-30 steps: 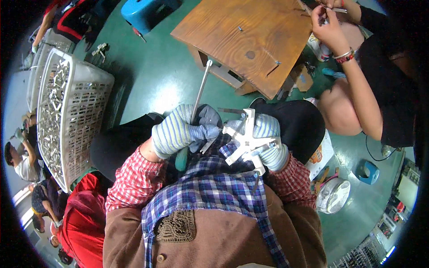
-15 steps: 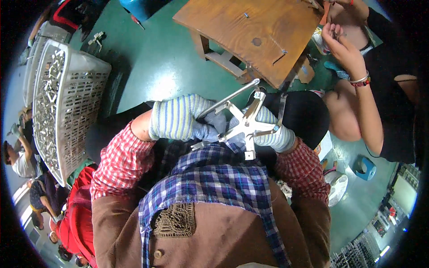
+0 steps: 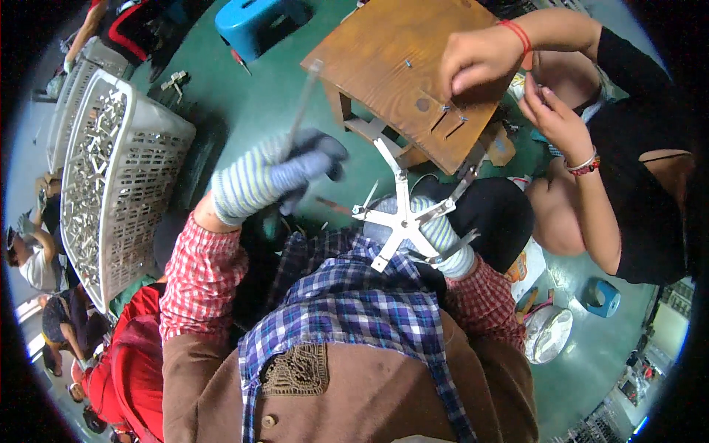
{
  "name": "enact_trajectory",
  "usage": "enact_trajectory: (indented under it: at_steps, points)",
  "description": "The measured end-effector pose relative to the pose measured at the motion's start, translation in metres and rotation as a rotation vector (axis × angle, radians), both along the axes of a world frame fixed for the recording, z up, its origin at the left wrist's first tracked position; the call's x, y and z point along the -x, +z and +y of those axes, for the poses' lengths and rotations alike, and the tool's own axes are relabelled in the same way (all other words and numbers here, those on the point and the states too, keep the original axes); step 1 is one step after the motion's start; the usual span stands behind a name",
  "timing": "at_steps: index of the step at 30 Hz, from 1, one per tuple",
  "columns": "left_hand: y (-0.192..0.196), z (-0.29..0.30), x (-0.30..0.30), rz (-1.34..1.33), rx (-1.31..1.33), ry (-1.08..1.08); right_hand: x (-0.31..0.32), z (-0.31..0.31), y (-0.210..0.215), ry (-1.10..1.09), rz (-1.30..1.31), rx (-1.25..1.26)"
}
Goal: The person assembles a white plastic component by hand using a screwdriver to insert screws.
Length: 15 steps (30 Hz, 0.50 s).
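Note:
A silvery five-armed star-shaped metal frame [image 3: 404, 215] is gripped from below by my right hand [image 3: 437, 228], in a striped glove, over my lap. Narrow metal pieces stick out from the tips of several of its arms. To the left of the frame and apart from it, my gloved left hand [image 3: 267, 176] is closed round a slim metal bar [image 3: 302, 105]. The bar points up and away, and motion smears both it and the fingers.
Ahead stands a low wooden table [image 3: 369, 55] with small pins on it; a co-worker's hand [image 3: 484, 60] reaches over it. A white basket [image 3: 140, 170] full of metal pieces is at left. Blue stools [image 3: 247, 28] stand on the floor, and a round metal tin [image 3: 549, 334] lies right.
My left hand has moved left, away from the star-shaped frame, swinging the bar upright. The frame has turned in my right hand. A co-worker's hand has come over the table.

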<state>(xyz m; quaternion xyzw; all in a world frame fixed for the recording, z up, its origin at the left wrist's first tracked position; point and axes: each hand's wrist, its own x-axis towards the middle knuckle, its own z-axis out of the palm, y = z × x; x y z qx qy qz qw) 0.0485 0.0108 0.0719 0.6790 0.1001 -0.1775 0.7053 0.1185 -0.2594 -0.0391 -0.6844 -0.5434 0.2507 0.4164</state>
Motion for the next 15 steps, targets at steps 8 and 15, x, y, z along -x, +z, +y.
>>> enact_trajectory:
  at_steps: [8,15]
  points:
    - [-0.057,-0.003,0.066,0.386,0.507,0.592,0.004,-0.006,0.026,-0.121,0.152,-0.005]
    - [-0.051,-0.048,0.101,0.307,0.357,0.459,-0.001,0.004,0.019,-0.362,-0.356,-0.123]
